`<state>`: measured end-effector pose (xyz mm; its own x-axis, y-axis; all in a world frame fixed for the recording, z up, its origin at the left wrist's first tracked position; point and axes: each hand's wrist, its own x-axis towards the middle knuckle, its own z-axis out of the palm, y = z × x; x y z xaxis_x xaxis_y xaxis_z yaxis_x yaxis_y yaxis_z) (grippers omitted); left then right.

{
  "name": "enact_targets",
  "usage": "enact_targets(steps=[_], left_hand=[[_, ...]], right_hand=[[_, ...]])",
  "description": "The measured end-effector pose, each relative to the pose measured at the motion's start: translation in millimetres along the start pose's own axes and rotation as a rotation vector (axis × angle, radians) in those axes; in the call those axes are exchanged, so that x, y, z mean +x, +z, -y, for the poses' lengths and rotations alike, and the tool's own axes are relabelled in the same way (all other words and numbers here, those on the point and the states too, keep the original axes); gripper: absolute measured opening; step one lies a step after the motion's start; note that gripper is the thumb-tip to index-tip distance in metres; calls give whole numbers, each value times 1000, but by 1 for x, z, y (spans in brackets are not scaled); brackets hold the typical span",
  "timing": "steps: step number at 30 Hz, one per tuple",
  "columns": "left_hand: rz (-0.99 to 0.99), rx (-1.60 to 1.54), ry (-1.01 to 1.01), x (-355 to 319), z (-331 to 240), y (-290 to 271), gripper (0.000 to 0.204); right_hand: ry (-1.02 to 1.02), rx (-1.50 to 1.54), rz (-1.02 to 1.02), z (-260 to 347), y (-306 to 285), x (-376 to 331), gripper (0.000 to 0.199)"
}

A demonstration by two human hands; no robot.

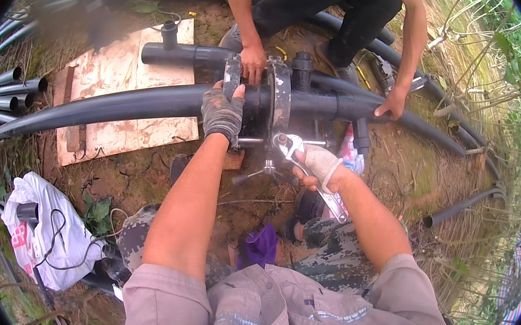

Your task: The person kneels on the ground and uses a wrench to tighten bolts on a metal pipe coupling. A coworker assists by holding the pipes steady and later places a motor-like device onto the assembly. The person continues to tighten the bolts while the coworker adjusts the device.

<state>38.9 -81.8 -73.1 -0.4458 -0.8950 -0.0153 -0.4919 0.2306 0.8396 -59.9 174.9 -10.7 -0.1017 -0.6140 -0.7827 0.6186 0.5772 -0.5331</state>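
At the middle of the scene, just above bare soil, lies a long black plastic pipe [119,108] whose long axis runs left to right, its left end pointing toward the left edge and its right part bending down toward the near right. Around it, at the centre, sit two grey metal clamp rings [279,93], standing upright across the pipe and joined by bolts. The left hand [222,112], in a grey work glove, is closed over the pipe just left of the rings. The right hand [320,165], in a pale glove, is clenched around the handle of one silver adjustable wrench [295,155], whose head points up and left to a bolt at the near side of the rings.

Beyond the pipe a second person crouches; one bare hand [254,64] rests on the far side of the rings, the other hand [390,106] presses on the pipe to the right. Farther left, a pale wooden board [122,75] lies under the pipe and carries one black tee fitting [180,51]. At the far left, about four grey pipe ends [8,91] are stacked. Near left lies one white plastic bag [47,232].
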Motion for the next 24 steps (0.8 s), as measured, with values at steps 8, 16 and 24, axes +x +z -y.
enact_targets(steps=[8, 16, 24], left_hand=[[-85, 73, 18, -5, 7, -7, 56], [-66, 89, 41, 2, 10, 3, 61], [23, 20, 6, 7, 15, 4, 62]], right_hand=[[-24, -43, -111, -5, 22, 13, 20], [-450, 742, -414, -75, 130, 63, 23], [-189, 283, -202, -50, 51, 9, 20]])
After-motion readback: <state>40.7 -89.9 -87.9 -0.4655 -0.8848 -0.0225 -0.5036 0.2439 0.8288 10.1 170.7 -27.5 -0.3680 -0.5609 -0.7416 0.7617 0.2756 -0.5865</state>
